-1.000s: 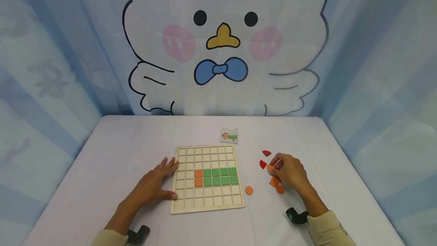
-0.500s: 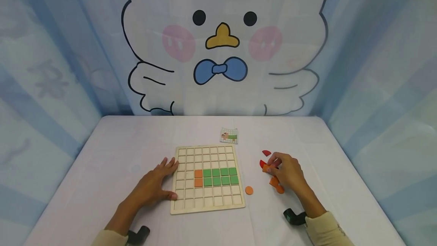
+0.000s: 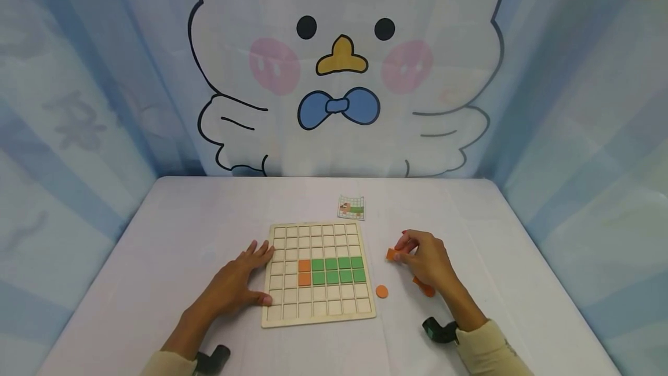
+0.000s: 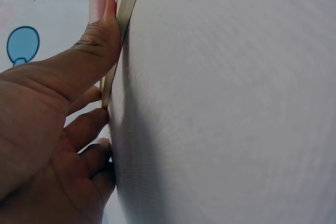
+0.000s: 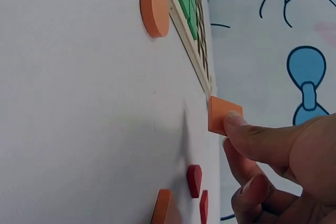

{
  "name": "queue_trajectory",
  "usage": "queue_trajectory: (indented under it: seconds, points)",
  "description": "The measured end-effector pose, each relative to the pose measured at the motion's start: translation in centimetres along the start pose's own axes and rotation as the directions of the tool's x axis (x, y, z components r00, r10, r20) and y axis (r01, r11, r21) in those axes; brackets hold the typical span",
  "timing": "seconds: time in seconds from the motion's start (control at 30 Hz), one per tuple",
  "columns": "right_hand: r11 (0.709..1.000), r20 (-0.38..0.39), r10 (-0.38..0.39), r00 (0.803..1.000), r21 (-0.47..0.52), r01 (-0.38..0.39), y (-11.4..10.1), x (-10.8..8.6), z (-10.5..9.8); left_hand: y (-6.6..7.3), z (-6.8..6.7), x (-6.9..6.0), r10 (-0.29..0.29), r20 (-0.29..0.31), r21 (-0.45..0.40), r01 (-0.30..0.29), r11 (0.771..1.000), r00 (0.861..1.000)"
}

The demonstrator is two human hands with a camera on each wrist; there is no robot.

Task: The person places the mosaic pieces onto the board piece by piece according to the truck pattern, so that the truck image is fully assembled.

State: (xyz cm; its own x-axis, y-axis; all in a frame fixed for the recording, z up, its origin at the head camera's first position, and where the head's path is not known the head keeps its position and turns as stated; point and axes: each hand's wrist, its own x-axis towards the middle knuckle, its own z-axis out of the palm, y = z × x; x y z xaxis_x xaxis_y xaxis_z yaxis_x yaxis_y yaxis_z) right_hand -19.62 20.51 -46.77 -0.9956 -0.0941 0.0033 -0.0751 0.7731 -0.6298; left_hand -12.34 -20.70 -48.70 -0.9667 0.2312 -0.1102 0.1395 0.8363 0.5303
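An orange square tile (image 3: 391,255) is pinched between thumb and fingers of my right hand (image 3: 427,257), right of the wooden grid board (image 3: 318,323). In the right wrist view the tile (image 5: 220,115) is held above the table by the right hand (image 5: 283,156). Resting at the board's left edge, my left hand (image 3: 237,280) has its fingers spread; in the left wrist view the left hand (image 4: 58,108) touches the board's edge (image 4: 128,9) with thumb and fingers. Green tiles (image 3: 331,263) fill two rows on the board, beside two orange tiles (image 3: 304,279).
An orange disc (image 3: 382,292) lies just right of the board. Other orange pieces (image 3: 428,290) lie partly under the right wrist. Two red pieces (image 5: 194,181) show in the right wrist view. Behind the board is a small picture card (image 3: 351,208).
My right hand has moved left toward the board, carrying the orange square tile away from the other loose pieces. The left hand stays at the board's edge.
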Motion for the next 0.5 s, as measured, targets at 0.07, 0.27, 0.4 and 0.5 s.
queue_trajectory:
  seconds: [0.07,0.27,0.4,0.5]
  points:
    - [1.000,0.005,-0.011,1.000,0.012,0.011,-0.3,0.1,0.3,0.0,0.0,0.0,0.003,0.000,0.001,-0.003,1.000,1.000]
    - [0.997,0.035,0.010,0.999,0.075,-0.012,-1.7,0.2,1.3,0.0,-0.1,0.0,0.003,0.001,-0.001,-0.003,1.000,1.000]
    - [0.997,0.035,-0.029,0.999,0.071,0.026,-2.6,0.4,1.9,0.0,-0.1,0.1,0.001,0.002,0.002,-0.001,1.000,1.000]
    - [0.996,0.037,-0.062,0.997,0.060,0.060,-3.2,0.4,2.4,0.0,0.0,0.1,-0.003,0.002,0.006,0.003,1.000,1.000]
